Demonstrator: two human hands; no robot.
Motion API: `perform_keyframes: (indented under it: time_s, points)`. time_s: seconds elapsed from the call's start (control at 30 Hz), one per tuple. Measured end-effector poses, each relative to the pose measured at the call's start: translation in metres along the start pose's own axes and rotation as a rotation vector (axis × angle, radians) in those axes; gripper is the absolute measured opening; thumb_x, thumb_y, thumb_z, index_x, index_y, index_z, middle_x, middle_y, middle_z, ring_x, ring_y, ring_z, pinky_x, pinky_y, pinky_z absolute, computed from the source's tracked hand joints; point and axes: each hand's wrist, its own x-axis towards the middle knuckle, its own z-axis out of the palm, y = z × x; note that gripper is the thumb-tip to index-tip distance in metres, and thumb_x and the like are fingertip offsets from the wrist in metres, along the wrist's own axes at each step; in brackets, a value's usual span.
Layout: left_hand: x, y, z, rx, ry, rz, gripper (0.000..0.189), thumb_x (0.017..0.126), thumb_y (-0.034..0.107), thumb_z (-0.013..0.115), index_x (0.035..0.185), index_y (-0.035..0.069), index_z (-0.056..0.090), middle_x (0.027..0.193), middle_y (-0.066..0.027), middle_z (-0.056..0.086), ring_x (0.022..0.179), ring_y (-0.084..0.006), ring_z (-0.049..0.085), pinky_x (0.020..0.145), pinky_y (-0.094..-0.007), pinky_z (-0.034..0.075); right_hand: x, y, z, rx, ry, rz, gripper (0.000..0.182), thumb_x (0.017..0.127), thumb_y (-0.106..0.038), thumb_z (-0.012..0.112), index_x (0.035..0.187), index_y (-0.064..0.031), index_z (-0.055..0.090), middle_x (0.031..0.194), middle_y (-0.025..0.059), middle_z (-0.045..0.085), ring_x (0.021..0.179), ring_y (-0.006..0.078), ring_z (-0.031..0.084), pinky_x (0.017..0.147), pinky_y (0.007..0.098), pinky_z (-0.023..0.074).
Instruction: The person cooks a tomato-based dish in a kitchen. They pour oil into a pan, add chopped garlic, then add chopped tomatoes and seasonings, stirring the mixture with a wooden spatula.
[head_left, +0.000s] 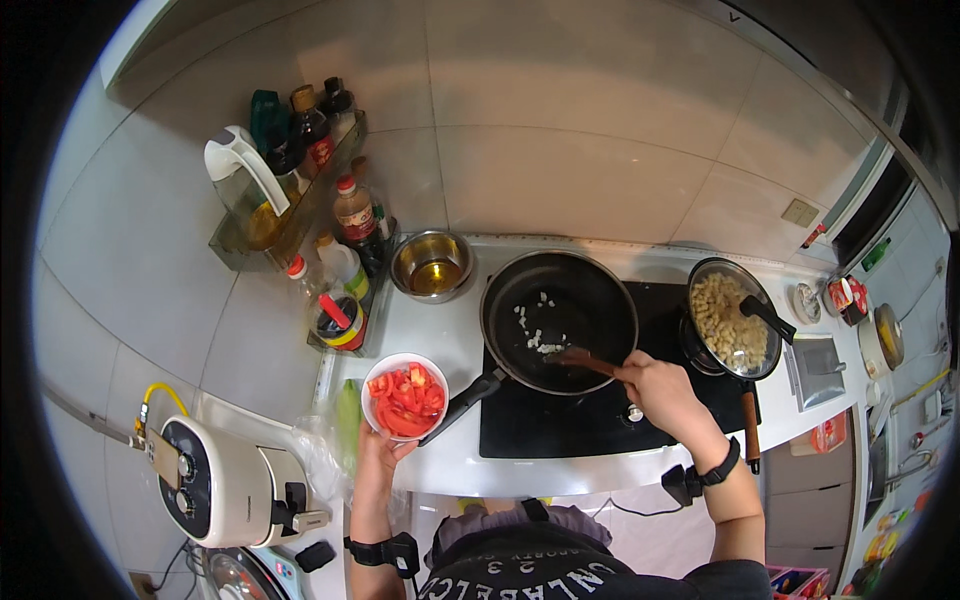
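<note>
My left hand (384, 450) holds a white bowl (367, 409) of cut tomato pieces (409, 397) over the counter, left of the frying pan's handle (469, 401). In my right hand (661, 390) is a wooden spatula (589, 360), its blade down inside the dark frying pan (592, 300). Small white chopped bits, perhaps garlic, (546, 346) lie in the pan near the blade and in a loose arc to its left. The pan sits on the left part of a black cooktop (562, 431).
A steel bowl of oil (433, 266) stands behind, left of the pan. A second, glass-lidded pan (727, 322) holds pale chunks on the right burner. Bottles (356, 217) fill a rack at left. An air fryer (232, 487) occupies the lower left; a green vegetable (349, 420) lies beside the tomato bowl.
</note>
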Motion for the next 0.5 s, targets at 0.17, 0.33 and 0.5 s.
perform_keyframes:
  time_s: [0.17, 0.33, 0.5]
  points:
    - [-0.002, 0.004, -0.003, 0.0, -0.013, 0.015, 0.059, 0.087, 0.026, 0.054, 0.136, 0.004, 0.029, 0.129, -0.0145, 0.049, 0.107, -0.0252, 0.059, 0.082, -0.0337, 0.056, 0.017, -0.03, 0.02, -0.1, -0.033, 0.042, 0.016, 0.078, -0.011, 0.059, 0.091, -0.0118, 0.068, 0.093, 0.0076, 0.058, 0.073, 0.0256, 0.065, 0.063, 0.0371, 0.0528]
    - [-0.008, 0.009, -0.01, 0.004, 0.028, 0.032, 0.057, 0.088, 0.027, 0.052, 0.137, 0.006, 0.031, 0.129, -0.0123, 0.05, 0.104, -0.023, 0.061, 0.08, -0.0316, 0.057, 0.023, -0.028, 0.02, -0.017, 0.011, 0.037, 0.018, 0.078, -0.009, 0.06, 0.095, -0.011, 0.067, 0.094, 0.006, 0.061, 0.072, 0.0274, 0.064, 0.061, 0.0374, 0.0525]
    - [-0.016, 0.009, -0.017, 0.019, 0.018, 0.047, 0.059, 0.088, 0.029, 0.052, 0.138, 0.006, 0.031, 0.131, -0.0115, 0.049, 0.107, -0.023, 0.059, 0.08, -0.0318, 0.056, 0.045, -0.035, 0.037, -0.08, 0.027, -0.01, 0.017, 0.076, -0.009, 0.061, 0.092, -0.0107, 0.068, 0.091, 0.0078, 0.058, 0.071, 0.0253, 0.065, 0.058, 0.0338, 0.0531]
